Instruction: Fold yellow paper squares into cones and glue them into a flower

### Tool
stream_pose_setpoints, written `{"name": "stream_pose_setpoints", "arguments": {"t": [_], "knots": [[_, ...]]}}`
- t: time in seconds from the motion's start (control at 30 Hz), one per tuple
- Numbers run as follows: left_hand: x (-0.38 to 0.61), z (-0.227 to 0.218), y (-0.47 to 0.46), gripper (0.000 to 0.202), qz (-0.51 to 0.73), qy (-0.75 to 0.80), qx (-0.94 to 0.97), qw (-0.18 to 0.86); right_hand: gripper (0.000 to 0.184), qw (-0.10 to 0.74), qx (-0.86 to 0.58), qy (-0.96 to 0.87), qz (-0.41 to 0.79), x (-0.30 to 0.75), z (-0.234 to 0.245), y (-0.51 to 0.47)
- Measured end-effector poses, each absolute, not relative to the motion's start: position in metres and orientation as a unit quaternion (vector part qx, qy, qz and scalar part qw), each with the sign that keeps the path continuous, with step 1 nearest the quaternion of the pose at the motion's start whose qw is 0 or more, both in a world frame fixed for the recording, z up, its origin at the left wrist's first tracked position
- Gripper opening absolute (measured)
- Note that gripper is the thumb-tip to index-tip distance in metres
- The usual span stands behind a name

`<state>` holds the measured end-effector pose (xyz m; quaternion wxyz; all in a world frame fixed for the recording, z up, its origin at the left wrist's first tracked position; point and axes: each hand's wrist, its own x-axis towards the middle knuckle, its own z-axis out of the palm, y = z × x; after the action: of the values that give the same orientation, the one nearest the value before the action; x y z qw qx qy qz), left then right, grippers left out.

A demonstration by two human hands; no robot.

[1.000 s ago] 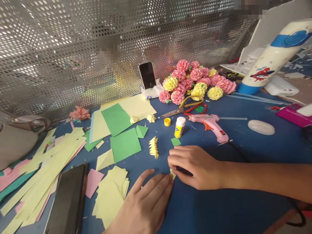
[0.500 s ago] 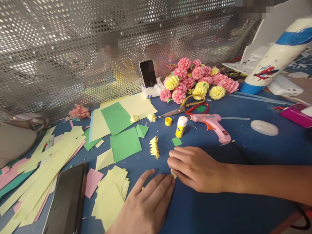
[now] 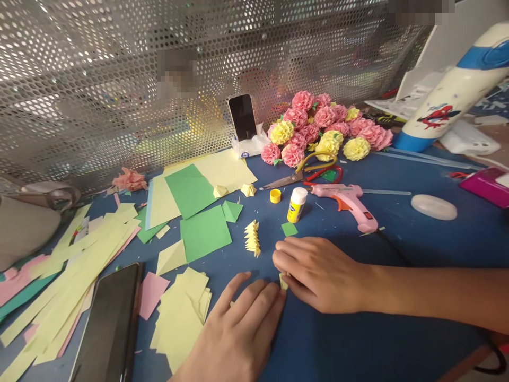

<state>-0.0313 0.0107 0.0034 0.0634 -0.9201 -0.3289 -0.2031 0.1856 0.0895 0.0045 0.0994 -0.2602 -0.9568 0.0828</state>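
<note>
A small folded piece of pale yellow paper lies on the blue tabletop, mostly hidden between my hands. My right hand is closed on it, fingers curled down. From the left, my left hand presses its fingertips on the same piece; the index finger is raised apart and the thumb is hidden. Another bit of yellow shows between its fingers. Just beyond stands a row of spiky folded yellow paper. A small green paper square lies above my right hand.
Behind are a glue stick, its yellow cap, scissors, a pink glue gun and paper flowers. To the left lie yellow squares, green sheets, paper strips and a dark phone.
My hands stay nearly in place, with only a slight shift of the fingers around the yellow paper. The whole view has moved a little.
</note>
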Motion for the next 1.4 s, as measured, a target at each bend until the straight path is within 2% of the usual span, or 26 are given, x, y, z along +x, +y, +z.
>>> {"name": "stream_pose_setpoints", "arguments": {"t": [0.37,0.57,0.7,0.83,1.07,1.27,1.4], "knots": [[-0.032,0.009,0.011,0.035,-0.184,-0.323,-0.927,0.046,0.011,0.091,-0.270,-0.956,0.064,0.189,0.006,0.088],[-0.031,0.014,0.009,0.039,-0.164,-0.313,-0.935,0.023,0.020,0.148,-0.256,-0.939,0.176,0.195,0.005,0.099],[-0.027,0.007,0.006,0.040,-0.169,-0.294,-0.941,0.020,0.016,0.160,-0.247,-0.921,0.253,0.198,0.006,0.102],[-0.022,-0.004,0.002,0.036,-0.244,-0.264,-0.933,0.037,0.013,0.156,-0.231,-0.921,0.273,0.198,0.006,0.101],[-0.020,0.002,0.000,0.034,-0.203,-0.306,-0.926,0.090,0.013,0.156,-0.228,-0.925,0.259,0.196,0.003,0.101],[-0.020,-0.008,-0.001,0.035,-0.207,-0.303,-0.925,0.100,0.007,0.124,-0.236,-0.908,0.323,0.201,0.010,0.105],[-0.021,-0.010,-0.002,0.035,-0.206,-0.302,-0.924,0.109,0.008,0.131,-0.254,-0.906,0.312,0.201,0.013,0.102]]}}
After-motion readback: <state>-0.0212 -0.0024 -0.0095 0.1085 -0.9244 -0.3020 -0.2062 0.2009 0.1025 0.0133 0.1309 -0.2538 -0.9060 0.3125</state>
